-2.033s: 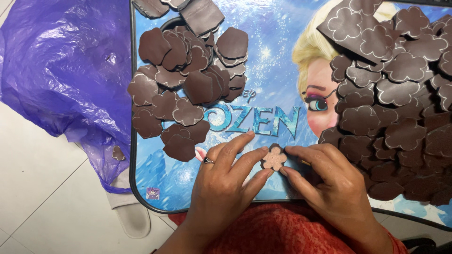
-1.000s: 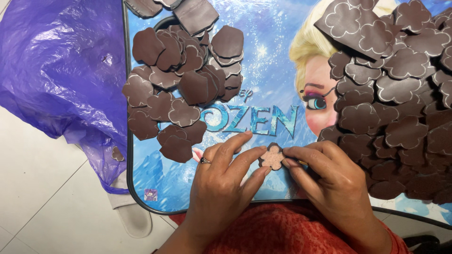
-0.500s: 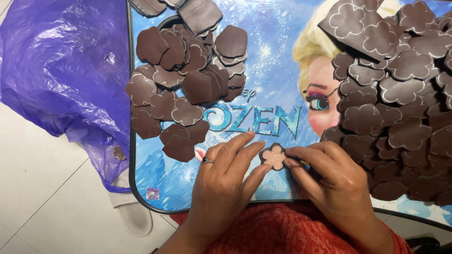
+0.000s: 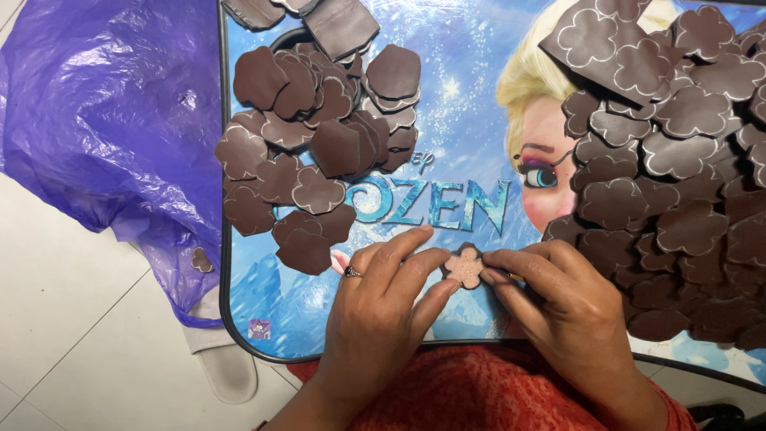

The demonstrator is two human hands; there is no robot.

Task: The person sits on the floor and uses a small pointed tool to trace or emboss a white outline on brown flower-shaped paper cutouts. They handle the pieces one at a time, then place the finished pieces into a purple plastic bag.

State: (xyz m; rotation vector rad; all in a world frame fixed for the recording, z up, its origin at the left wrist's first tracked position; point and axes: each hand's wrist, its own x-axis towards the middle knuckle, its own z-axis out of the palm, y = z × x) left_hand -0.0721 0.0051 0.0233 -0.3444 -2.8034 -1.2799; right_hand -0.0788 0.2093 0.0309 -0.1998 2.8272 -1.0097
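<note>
while the blue printed tabletop (image 4: 471, 88) carries a big heap of uncut brown flower sheets (image 4: 678, 183) at right and a smaller pile of cut pieces (image 4: 319, 152) at left, much seems left; the left hand (image 4: 383, 311) and right hand (image 4: 566, 311) pinch one small flower piece (image 4: 464, 266) at the near edge.

flower-shaped cutout (image 4: 464, 267) | small, pinkish face up, dark brown edge | flat on the blue surface (image 4: 471, 104) | pinched between both hands' fingers (image 4: 415, 267)

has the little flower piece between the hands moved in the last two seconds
No. The flower piece sits at the same spot below the blue lettering on the tray.
</note>
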